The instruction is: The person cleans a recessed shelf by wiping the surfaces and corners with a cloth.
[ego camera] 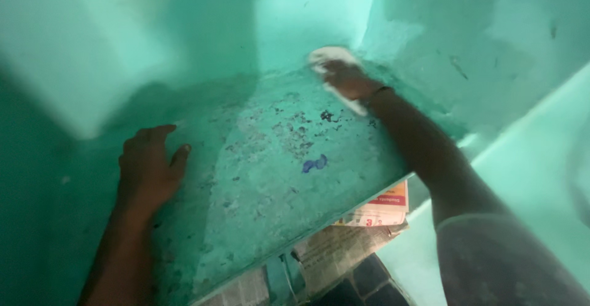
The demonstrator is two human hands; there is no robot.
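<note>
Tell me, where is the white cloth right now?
In the head view, the white cloth sits under the right hand, pressed onto the far right corner of the turquoise shelf, by the wall.

Left hand (147,170) flat on speckled turquoise concrete shelf (258,177); right hand (345,78) farther back, atop white cloth (335,72); blue paint fleck (314,164) between hands; printed newspaper sheets (344,244) below shelf's front edge.

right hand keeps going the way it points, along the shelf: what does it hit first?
Probably the green back wall. The right hand presses a white cloth on the shelf near the rear corner, fingers pointing at the wall. The cloth's edge would touch first; depth unclear.
</note>
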